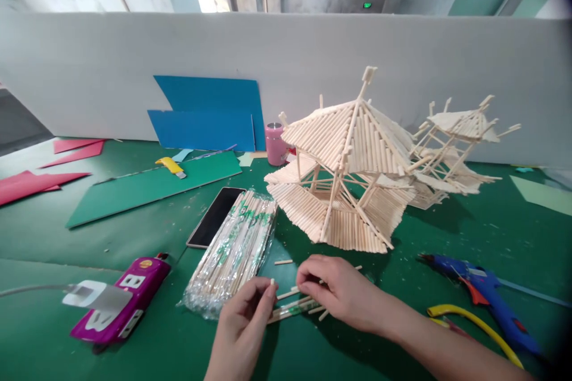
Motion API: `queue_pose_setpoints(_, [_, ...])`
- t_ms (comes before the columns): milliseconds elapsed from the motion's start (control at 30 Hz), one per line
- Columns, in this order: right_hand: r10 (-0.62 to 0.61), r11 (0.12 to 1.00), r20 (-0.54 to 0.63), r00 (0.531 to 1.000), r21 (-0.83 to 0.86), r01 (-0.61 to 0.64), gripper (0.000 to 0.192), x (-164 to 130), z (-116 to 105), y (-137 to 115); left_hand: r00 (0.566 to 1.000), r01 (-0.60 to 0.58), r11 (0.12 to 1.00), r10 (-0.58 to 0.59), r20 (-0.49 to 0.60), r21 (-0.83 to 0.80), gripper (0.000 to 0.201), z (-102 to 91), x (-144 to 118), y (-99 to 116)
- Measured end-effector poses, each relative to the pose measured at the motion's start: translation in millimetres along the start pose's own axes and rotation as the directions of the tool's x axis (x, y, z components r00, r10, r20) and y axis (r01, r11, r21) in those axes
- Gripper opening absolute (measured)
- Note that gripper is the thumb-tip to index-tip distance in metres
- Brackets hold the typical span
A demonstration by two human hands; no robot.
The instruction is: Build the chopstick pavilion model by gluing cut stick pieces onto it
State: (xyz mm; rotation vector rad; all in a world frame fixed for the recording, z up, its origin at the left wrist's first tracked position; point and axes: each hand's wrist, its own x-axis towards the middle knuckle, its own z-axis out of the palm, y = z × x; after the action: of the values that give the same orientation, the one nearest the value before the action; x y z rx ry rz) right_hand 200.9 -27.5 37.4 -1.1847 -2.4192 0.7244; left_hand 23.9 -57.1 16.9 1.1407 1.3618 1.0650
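We see the left hand (243,324) near the bottom edge, its thumb and forefinger pinched on a short wooden stick (272,281) that stands nearly upright, tip pointing up. The right hand (337,289) lies just to its right, fingers curled down onto a small bundle of sticks (297,305) on the green mat (89,238); it looks to be gripping or pressing them, though the fingertips are hidden under the hand. The bundle's long axis runs left to right, tilted slightly away on the right side, and its left ends reach almost to the left hand's fingers. So the bundle lies immediately right of the pinched stick, and the right hand is the one already on it.

A loose stick (283,262) lies just beyond the hands. Left of them sits a plastic pack of sticks (232,253), with a phone (214,216) beside it and a purple power strip (129,297) further left. Farther away stands the stick house model (344,172), close behind the hands, with a second model (456,143) to its right. A blue glue gun (487,297) and a yellow cable (473,321) lie at near right, apart from the hands.
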Motion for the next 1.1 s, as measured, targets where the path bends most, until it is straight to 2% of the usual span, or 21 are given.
queue_pose_setpoints(100, [0.008, 0.996, 0.009, 1.0, 0.092, -0.009, 0.013, -15, -15, -2, 0.991, 0.009, 1.0, -0.012, 0.134, 0.021, 0.023, 11.6, 4, 4])
queue_pose_setpoints(267, [0.079, 0.979, -0.02, 0.997, 0.19, -0.074, 0.012, -30, -21, 0, 0.934, 0.117, 0.993, -0.104, 0.341, -0.016, 0.022, 34.3, 1, 10])
queue_pose_setpoints(367, [0.198, 0.923, -0.092, 0.976, 0.352, -0.154, 0.014, -38, -15, 2, 0.903, 0.203, 0.976, -0.155, 0.401, -0.081, 0.022, 44.6, 0, 8])
queue_pose_setpoints(500, [0.347, 0.763, -0.177, 0.921, 0.624, -0.168, 0.021, -48, -1, 5, 0.86, 0.31, 0.938, -0.209, 0.465, -0.153, 0.021, 51.9, 1, 6])
queue_pose_setpoints(600, [0.398, 0.7, -0.197, 0.896, 0.696, -0.158, 0.022, -51, 5, 7, 0.841, 0.348, 0.92, -0.222, 0.494, -0.18, 0.021, 53.8, 4, 7])
queue_pose_setpoints(733, [0.419, 0.671, -0.194, 0.887, 0.724, -0.158, 0.024, -49, 4, 6, 0.8, 0.399, 0.897, -0.237, 0.551, -0.193, 0.02, 54.5, 8, 9])
queue_pose_setpoints(800, [0.422, 0.666, -0.195, 0.885, 0.73, -0.157, 0.024, -47, 3, 4, 0.795, 0.409, 0.887, -0.233, 0.56, -0.212, 0.02, 55.0, 9, 10])
queue_pose_setpoints(1000, [0.46, 0.621, -0.197, 0.866, 0.769, -0.155, 0.022, -43, 5, 5, 0.846, 0.352, 0.904, -0.197, 0.495, -0.242, 0.021, 55.6, 8, 11])
queue_pose_setpoints(1100, [0.494, 0.604, -0.19, 0.849, 0.777, -0.177, 0.021, -44, 6, 7, 0.847, 0.334, 0.916, -0.187, 0.497, -0.224, 0.023, 54.3, 9, 10])
